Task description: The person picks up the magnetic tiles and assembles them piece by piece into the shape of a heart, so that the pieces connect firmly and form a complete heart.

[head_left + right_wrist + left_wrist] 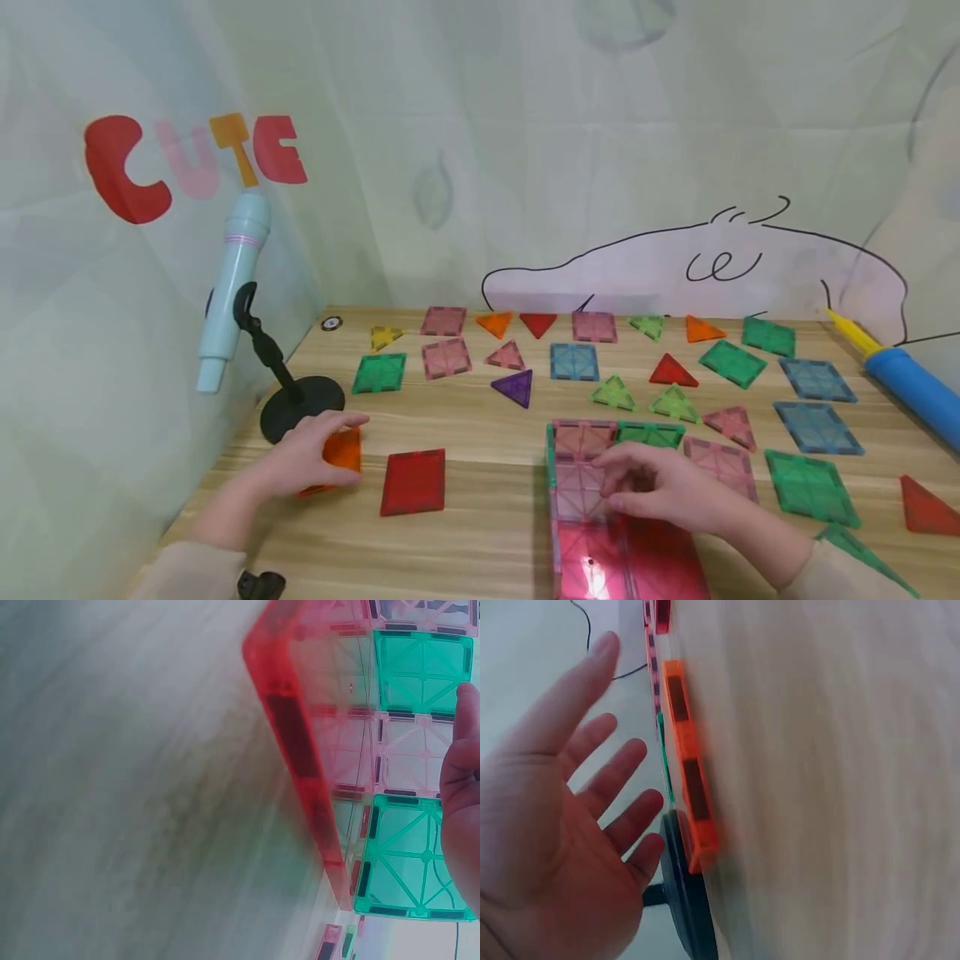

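Note:
My left hand (311, 454) hovers with thumb and fingers spread around an orange magnetic tile (343, 450) lying on the table. In the left wrist view, the palm of that hand (562, 825) is turned toward the tile (694, 780), with a gap visible between them. A red square tile (414, 482) lies just right of it. My right hand (660, 487) is over a boxlike structure of pink, red and green tiles (577, 487), fingers loosely bent and nothing seen between them. Green tiles (424, 671) form part of its side; fingertip contact there is unclear.
A black stand (300, 400) holds a light blue microphone (238, 275) behind my left hand. Loose square and triangular tiles, such as a purple triangle (514, 387) and a blue square (574, 362), cover the table's back and right. A blue-and-yellow tube (911, 383) lies far right.

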`<move>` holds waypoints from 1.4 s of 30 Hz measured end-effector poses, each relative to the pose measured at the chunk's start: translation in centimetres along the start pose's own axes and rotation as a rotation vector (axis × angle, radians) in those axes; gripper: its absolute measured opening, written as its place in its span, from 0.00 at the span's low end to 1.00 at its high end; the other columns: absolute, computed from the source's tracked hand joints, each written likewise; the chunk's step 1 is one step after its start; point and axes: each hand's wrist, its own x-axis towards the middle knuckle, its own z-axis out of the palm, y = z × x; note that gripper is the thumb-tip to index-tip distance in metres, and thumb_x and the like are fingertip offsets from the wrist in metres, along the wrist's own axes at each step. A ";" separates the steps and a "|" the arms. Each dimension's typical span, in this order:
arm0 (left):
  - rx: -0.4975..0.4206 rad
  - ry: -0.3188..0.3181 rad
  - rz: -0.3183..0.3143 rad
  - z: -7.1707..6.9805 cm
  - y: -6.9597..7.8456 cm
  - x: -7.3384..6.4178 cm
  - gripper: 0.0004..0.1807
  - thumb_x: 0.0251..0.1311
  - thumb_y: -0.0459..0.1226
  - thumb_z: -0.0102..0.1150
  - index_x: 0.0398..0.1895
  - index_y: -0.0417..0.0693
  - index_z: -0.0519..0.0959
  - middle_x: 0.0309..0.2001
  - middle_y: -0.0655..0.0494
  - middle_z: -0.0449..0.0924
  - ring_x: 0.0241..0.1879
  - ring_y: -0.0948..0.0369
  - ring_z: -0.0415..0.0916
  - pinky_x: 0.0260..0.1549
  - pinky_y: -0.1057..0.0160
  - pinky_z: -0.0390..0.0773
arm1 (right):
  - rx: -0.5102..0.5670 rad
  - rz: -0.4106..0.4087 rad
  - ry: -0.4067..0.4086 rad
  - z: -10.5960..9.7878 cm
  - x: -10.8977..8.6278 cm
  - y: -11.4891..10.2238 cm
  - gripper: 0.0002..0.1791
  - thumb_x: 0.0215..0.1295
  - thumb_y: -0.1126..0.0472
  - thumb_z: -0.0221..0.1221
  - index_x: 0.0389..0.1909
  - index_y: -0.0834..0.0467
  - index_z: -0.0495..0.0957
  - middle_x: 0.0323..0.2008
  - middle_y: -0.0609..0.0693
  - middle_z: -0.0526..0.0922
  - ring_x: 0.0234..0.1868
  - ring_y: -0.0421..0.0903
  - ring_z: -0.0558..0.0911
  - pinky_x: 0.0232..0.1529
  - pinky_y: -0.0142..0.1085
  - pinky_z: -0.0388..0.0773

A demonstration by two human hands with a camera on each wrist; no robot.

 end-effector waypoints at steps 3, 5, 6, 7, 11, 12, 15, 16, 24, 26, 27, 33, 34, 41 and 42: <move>0.038 -0.013 -0.013 0.0 -0.7 -0.2 0.43 0.41 0.56 0.71 0.62 0.54 0.69 0.59 0.46 0.67 0.52 0.47 0.61 0.45 0.40 0.64 | -0.001 -0.001 -0.001 0.0 0.0 0.0 0.21 0.63 0.59 0.60 0.55 0.59 0.72 0.37 0.45 0.81 0.37 0.42 0.78 0.37 0.33 0.76; 0.047 -0.033 -0.014 -0.1 -0.8 -0.2 0.43 0.40 0.56 0.72 0.63 0.54 0.69 0.59 0.45 0.66 0.51 0.46 0.61 0.43 0.41 0.65 | -0.001 -0.002 -0.003 0.0 0.0 -0.1 0.21 0.63 0.59 0.60 0.56 0.59 0.72 0.37 0.45 0.81 0.37 0.42 0.78 0.37 0.33 0.76; 0.050 -0.042 -0.017 -0.1 -0.8 -0.2 0.43 0.40 0.55 0.72 0.63 0.55 0.69 0.60 0.45 0.66 0.51 0.46 0.60 0.42 0.41 0.65 | 0.000 -0.003 -0.004 0.0 0.1 -0.1 0.21 0.63 0.59 0.60 0.56 0.59 0.72 0.37 0.45 0.81 0.37 0.42 0.78 0.37 0.33 0.76; 0.052 -0.050 -0.020 -0.1 -0.8 -0.2 0.43 0.40 0.54 0.72 0.63 0.56 0.69 0.60 0.45 0.66 0.51 0.46 0.60 0.42 0.41 0.64 | 0.000 -0.007 -0.006 0.0 0.1 -0.1 0.21 0.63 0.59 0.60 0.56 0.60 0.72 0.37 0.45 0.81 0.37 0.42 0.78 0.37 0.33 0.76; 0.062 -0.072 -0.026 -0.2 -0.3 -0.2 0.43 0.40 0.52 0.72 0.64 0.56 0.68 0.61 0.44 0.65 0.53 0.45 0.60 0.44 0.38 0.63 | 0.002 -0.010 -0.010 0.0 0.1 -0.1 0.21 0.63 0.60 0.60 0.56 0.60 0.72 0.37 0.45 0.81 0.37 0.42 0.78 0.36 0.33 0.76; 0.066 -0.072 -0.025 -0.2 -0.1 -0.2 0.43 0.40 0.52 0.73 0.64 0.56 0.68 0.61 0.44 0.65 0.54 0.44 0.59 0.45 0.38 0.62 | 0.000 -0.011 -0.011 0.0 0.1 -0.1 0.21 0.63 0.60 0.60 0.56 0.60 0.72 0.37 0.45 0.81 0.37 0.42 0.78 0.36 0.33 0.76; 0.073 -0.070 -0.012 0.0 0.7 -0.1 0.45 0.38 0.54 0.73 0.65 0.57 0.67 0.62 0.46 0.66 0.54 0.45 0.59 0.47 0.37 0.59 | -0.004 -0.002 -0.011 -0.1 0.1 -0.1 0.21 0.63 0.60 0.60 0.56 0.59 0.72 0.37 0.45 0.81 0.37 0.42 0.78 0.36 0.33 0.76; 0.071 -0.069 0.005 0.1 1.0 0.0 0.46 0.37 0.55 0.73 0.65 0.56 0.67 0.62 0.47 0.66 0.54 0.45 0.59 0.47 0.36 0.58 | -0.005 0.002 -0.011 -0.1 0.0 -0.1 0.21 0.63 0.59 0.60 0.56 0.59 0.72 0.37 0.45 0.81 0.37 0.42 0.78 0.36 0.33 0.76; 0.007 -0.169 0.076 1.9 4.1 0.9 0.48 0.34 0.56 0.74 0.65 0.58 0.67 0.60 0.60 0.68 0.59 0.50 0.57 0.53 0.39 0.56 | -0.009 -0.041 -0.002 0.0 0.0 0.0 0.20 0.63 0.60 0.60 0.55 0.61 0.72 0.37 0.44 0.81 0.37 0.42 0.78 0.35 0.33 0.76; 0.016 -0.200 0.085 2.3 4.7 1.1 0.48 0.34 0.55 0.75 0.64 0.59 0.67 0.60 0.59 0.68 0.58 0.50 0.57 0.53 0.39 0.57 | -0.010 -0.056 0.001 0.0 -0.1 0.0 0.20 0.63 0.60 0.60 0.55 0.61 0.72 0.36 0.44 0.81 0.37 0.42 0.78 0.35 0.33 0.76; 0.028 -0.212 0.092 2.4 4.9 1.2 0.47 0.34 0.55 0.75 0.64 0.59 0.67 0.60 0.59 0.67 0.58 0.51 0.58 0.52 0.39 0.59 | -0.011 -0.059 0.001 0.0 -0.1 0.0 0.20 0.63 0.60 0.60 0.55 0.61 0.72 0.36 0.44 0.81 0.37 0.41 0.78 0.35 0.33 0.76; 0.063 -0.245 0.109 3.0 5.5 1.6 0.46 0.35 0.50 0.74 0.65 0.59 0.66 0.60 0.58 0.65 0.55 0.52 0.59 0.44 0.49 0.70 | -0.013 -0.042 -0.003 0.0 0.0 -0.3 0.20 0.63 0.60 0.60 0.55 0.61 0.72 0.36 0.45 0.81 0.36 0.42 0.78 0.35 0.33 0.76; 0.064 -0.247 0.116 3.1 5.6 1.6 0.47 0.35 0.49 0.74 0.65 0.58 0.65 0.59 0.58 0.65 0.55 0.53 0.60 0.43 0.51 0.71 | -0.013 -0.036 -0.004 0.0 0.0 -0.3 0.20 0.63 0.60 0.60 0.55 0.61 0.72 0.36 0.45 0.81 0.36 0.42 0.78 0.35 0.33 0.76; 0.124 -0.211 0.190 3.0 6.7 1.3 0.48 0.37 0.44 0.71 0.67 0.46 0.62 0.54 0.57 0.68 0.50 0.59 0.63 0.41 0.57 0.74 | -0.032 -0.015 0.001 -0.2 0.0 -0.6 0.21 0.63 0.59 0.60 0.56 0.59 0.72 0.36 0.45 0.81 0.36 0.42 0.78 0.36 0.33 0.76; 0.129 -0.208 0.194 3.0 6.8 1.3 0.48 0.37 0.44 0.70 0.66 0.46 0.62 0.54 0.58 0.68 0.49 0.59 0.63 0.42 0.57 0.74 | -0.034 -0.015 0.003 -0.2 0.0 -0.6 0.21 0.63 0.59 0.60 0.56 0.59 0.72 0.36 0.44 0.81 0.37 0.42 0.78 0.37 0.33 0.76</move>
